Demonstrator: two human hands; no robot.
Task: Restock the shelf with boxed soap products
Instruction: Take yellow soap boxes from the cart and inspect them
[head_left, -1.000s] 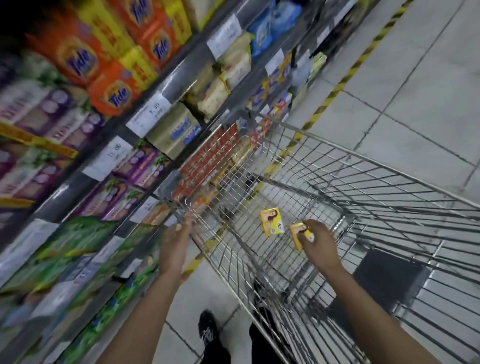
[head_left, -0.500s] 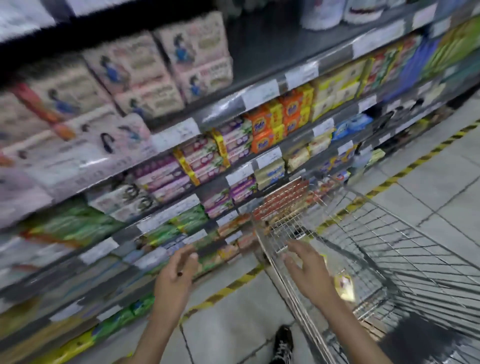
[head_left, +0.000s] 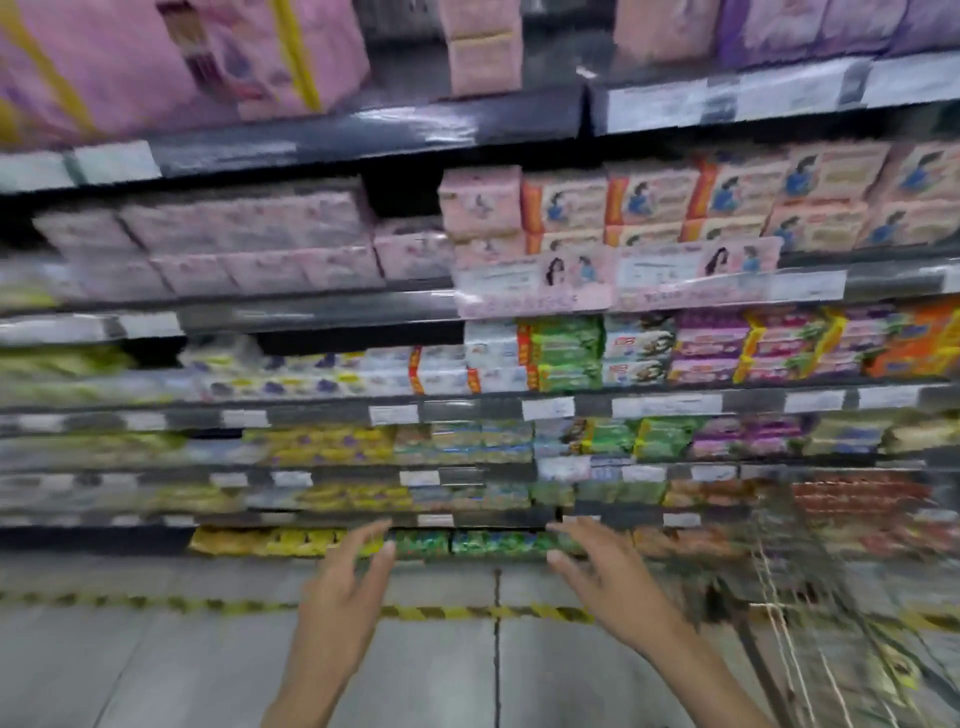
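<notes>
Both hands empty. Left hand and right hand are raised side by side, apart, fingers spread and loose, touching nothing.

Boxed soaps sit stacked in tight rows on the shelf, far from the hands and above them. Wire cart at right; its contents are too blurred to read.

Judgement: small cardboard cartons, light, stiff at the edges, faces crushable, glossy print likely slick. Take hold across the narrow sides, thumb opposing fingers, and slide in flat.

Shelf stacked with soap boxes
</notes>
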